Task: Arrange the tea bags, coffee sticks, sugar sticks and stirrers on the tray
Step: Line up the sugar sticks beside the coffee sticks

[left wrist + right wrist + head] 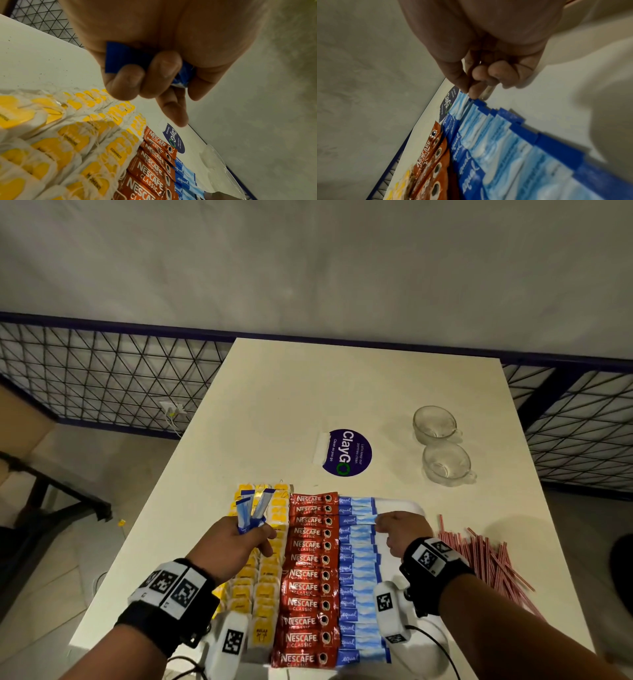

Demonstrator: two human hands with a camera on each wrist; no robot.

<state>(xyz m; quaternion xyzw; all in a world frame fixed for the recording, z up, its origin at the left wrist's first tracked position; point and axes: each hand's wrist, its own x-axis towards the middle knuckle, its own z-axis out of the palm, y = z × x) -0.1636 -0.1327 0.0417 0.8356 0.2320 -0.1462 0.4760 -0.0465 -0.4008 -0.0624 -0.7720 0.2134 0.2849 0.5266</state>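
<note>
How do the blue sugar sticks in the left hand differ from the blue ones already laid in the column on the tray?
The sugar sticks in the left hand stand up, fanned loosely; the column of sugar sticks lies flat, overlapping in a neat row. The left hand grips its few; the column's many lie on the tray, the right hand at their far end. Both share the blue wrappers.
</note>
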